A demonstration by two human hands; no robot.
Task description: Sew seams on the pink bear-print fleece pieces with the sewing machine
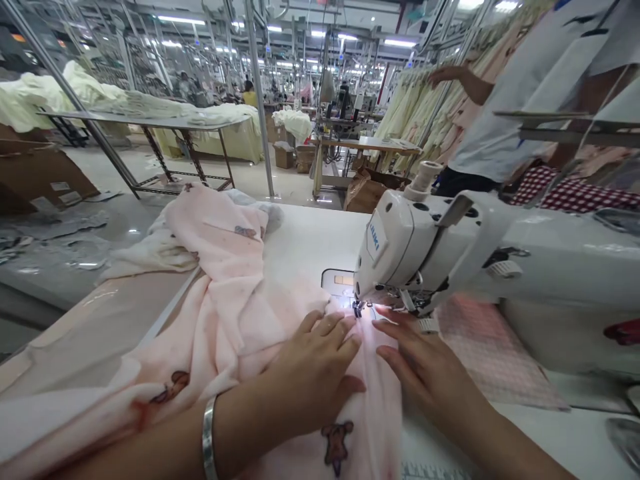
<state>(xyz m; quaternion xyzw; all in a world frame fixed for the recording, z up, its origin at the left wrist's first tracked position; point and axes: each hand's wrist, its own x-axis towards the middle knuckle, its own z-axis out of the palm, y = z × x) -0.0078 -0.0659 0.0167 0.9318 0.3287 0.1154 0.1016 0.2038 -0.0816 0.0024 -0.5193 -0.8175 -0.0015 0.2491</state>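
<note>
From here I rest the left hand [317,367] flat, fingers slightly bent, pressing the pink fabric [240,300] without pinching; the right hand [427,370] is half open at the fabric's right edge, presumably keeping it smooth beside the presser foot [357,309]. The fabric sprawls across the tabletop [310,230] toward its far edge, likely keeping bulk off the sewing machine [400,243].

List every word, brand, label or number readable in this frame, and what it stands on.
"JUKI": blue letters on the head of the white sewing machine.
Labels on the brown cardboard box at far left: too small and blurred to read.
Ruler strip at the bottom edge: marks show, but any numbers are too blurred to read.
I can make out no other text.
</note>
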